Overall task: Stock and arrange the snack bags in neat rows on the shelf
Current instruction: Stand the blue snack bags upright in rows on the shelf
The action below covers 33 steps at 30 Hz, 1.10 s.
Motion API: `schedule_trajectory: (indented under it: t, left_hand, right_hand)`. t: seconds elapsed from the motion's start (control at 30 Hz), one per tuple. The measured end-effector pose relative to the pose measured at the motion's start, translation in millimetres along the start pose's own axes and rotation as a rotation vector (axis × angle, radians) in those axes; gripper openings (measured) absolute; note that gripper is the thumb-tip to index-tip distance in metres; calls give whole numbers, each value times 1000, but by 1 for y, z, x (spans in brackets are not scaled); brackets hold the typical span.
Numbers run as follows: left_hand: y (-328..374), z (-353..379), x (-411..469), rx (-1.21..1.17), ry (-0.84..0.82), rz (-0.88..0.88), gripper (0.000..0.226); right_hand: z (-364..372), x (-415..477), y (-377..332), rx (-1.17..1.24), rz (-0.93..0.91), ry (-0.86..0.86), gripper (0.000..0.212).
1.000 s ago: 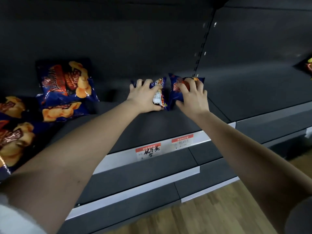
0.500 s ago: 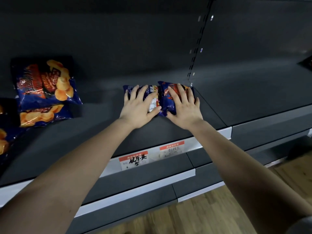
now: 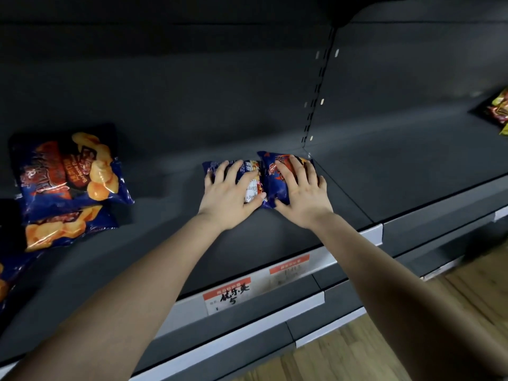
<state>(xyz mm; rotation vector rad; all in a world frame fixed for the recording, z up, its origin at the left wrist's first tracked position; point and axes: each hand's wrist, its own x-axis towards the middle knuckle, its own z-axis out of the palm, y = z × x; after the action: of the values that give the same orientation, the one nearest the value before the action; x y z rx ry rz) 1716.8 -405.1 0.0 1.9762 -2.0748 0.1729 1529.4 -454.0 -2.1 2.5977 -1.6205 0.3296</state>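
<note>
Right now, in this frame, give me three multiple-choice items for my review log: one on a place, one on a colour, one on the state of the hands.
1. Where do the small blue bags lie?
A. on top of the large chip bags
B. on the shelf, by the foot of the slotted upright
C. on the wooden floor

2. What colour is the header of the price labels on the front rail?
A. green
B. blue
C. orange-red

3. How are the left hand and right hand?
A. each flat on a bag, fingers spread
B. both clenched above the shelf
C. one lifting a bag clear of the shelf

Answers: B, the bags sit side by side just below the upright's base. C, both labels carry an orange-red strip on top. A, the straight fingers of each hand lie across one bag.
</note>
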Motion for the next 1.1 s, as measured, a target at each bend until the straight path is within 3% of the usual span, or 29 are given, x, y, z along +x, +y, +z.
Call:
schedule_trajectory:
  t: [0.53,0.7,0.77,0.87,1.0,1.1]
  left_hand:
    - [-4,-3,7,1,-25,36,65]
    - [1,-28,22,40,-148,-8,59]
    - [7,-41,37,21,-71,-30,52]
    - [20,-50,64,-16,72,-20,42]
    - [33,-42,100,-177,13,-106,36]
    - [46,-31,114,-213,6,-76,36]
  right_hand:
    - [5,24,-6,26,84,13,83]
    - [-15,37,5,162,2,-204,89]
    - [-29,48,16,252,-36,-302,88]
    - [-40,69,33,345,-127,-276,79]
    - [-43,98,64,349,-130,-174,79]
    - [-31,111,89,362,-82,-245,75]
